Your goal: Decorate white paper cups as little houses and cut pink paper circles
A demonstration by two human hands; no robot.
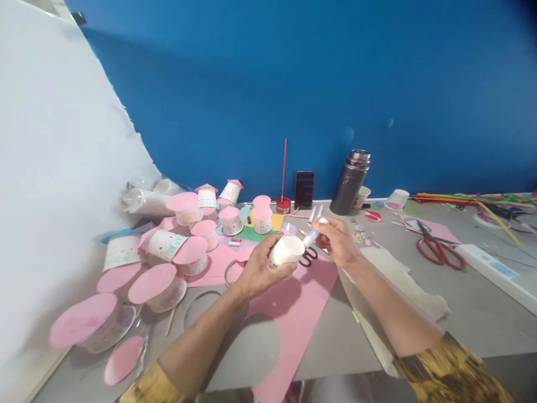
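Left of centre, about a dozen paper cups capped with pink discs stood finished on the surface. Left hand was clamped round an uncapped white paper cup at frame centre, tipped on its side, long axis roughly level, open rim toward the right. Right hand pinched a glue stick, tip slanting down-left onto the rim. A pink sheet lay below, one circle cut out.
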